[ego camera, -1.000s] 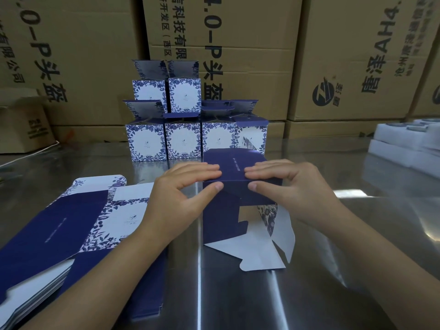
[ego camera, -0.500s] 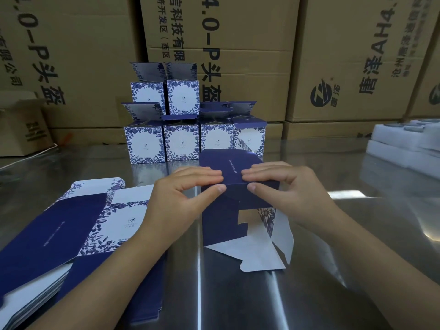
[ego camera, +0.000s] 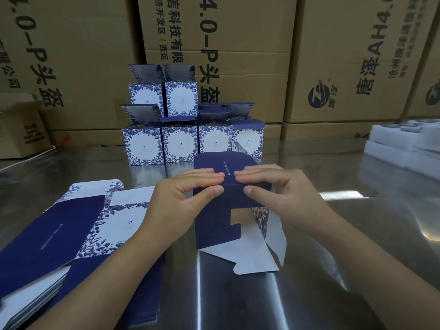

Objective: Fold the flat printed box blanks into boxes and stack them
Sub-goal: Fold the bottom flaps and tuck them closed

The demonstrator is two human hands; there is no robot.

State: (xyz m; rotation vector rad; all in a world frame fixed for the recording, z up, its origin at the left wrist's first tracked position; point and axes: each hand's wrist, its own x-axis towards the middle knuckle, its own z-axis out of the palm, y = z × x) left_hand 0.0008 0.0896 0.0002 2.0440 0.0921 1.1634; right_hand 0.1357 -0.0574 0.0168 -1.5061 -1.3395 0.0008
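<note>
A half-folded dark blue box (ego camera: pixel 214 225) stands on the steel table (ego camera: pixel 238 301) in front of me, its white end flaps splayed open toward me. My left hand (ego camera: pixel 181 201) holds its top left edge, fingers on top and thumb against the front. My right hand (ego camera: pixel 281 191) grips the top right edge the same way. A pile of flat blue-and-white printed blanks (ego camera: pixel 59 236) lies to the left. Several folded floral boxes (ego camera: pixel 190 136) stand stacked in two tiers behind, lids open.
Large brown cartons (ego camera: pixel 333 63) form a wall at the back. A smaller open carton (ego camera: pixel 21 129) sits at the far left. White foam trays (ego camera: pixel 404 144) are piled at the right edge of the table.
Both hands have stayed on the box's top edge, pressing it a little flatter. The view has shifted slightly; nothing else moved.
</note>
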